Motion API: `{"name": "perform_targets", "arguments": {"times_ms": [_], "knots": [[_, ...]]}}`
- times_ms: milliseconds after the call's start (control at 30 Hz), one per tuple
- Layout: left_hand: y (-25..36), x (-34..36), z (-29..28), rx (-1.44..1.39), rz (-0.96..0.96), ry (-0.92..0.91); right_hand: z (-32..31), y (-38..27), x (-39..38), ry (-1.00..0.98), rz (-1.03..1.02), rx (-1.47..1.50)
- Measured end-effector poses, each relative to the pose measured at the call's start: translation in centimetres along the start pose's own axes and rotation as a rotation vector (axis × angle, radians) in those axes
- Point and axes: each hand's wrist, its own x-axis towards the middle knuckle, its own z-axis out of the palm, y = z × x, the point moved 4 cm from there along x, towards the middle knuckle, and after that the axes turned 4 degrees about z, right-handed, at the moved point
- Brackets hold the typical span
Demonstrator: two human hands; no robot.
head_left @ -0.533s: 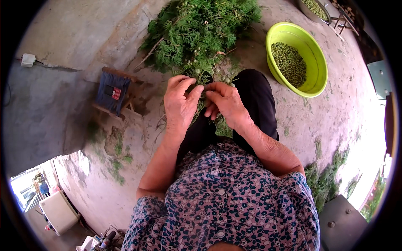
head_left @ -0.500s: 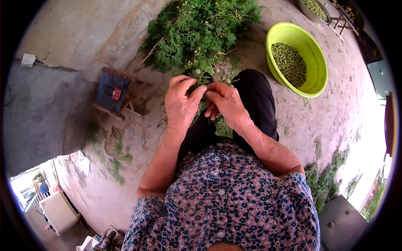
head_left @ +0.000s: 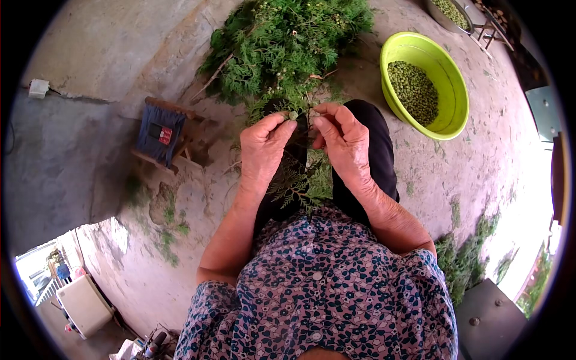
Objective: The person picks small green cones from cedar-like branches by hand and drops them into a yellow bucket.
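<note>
Over my knees, both hands are raised with fingertips close together but apart. Between its thumb and forefinger, my left hand point(head_left: 264, 141) pinches a small round green cone point(head_left: 293, 115). My right hand point(head_left: 345, 141) is closed in a pinch on another small pale-green cone point(head_left: 314, 113), partly covered by its fingers. Below them a leafy evergreen sprig point(head_left: 297, 187) hangs over my lap; what holds its upper end is hard to make out. Just beyond my hands lies a large heap of cut evergreen branches point(head_left: 282, 51).
At the right stands a lime-green basin point(head_left: 453, 90) partly filled with green cones point(head_left: 414, 90). Farther off is a metal bowl point(head_left: 447, 15) of similar cones. A low wooden stool point(head_left: 161, 133) with a blue cloth seat is at the left. Evergreen scraps point(head_left: 468, 252) lie at the lower right.
My hands, earlier touching at the fingertips, have moved slightly apart. A green cone now shows in my left fingertips, and the sprig is plainer over my lap.
</note>
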Motion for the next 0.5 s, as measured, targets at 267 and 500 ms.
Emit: {"name": "perform_targets", "arguments": {"times_ms": [267, 500], "knots": [[0.6, -0.2, 0.6, 0.162, 0.200, -0.096, 0.8, -1.3, 0.6, -0.135, -0.502, -0.300], [-0.9, -0.3, -0.1, 0.078, 0.183, -0.011, -2.3, -1.7, 2.2, -0.222, 0.061, 0.330]]}}
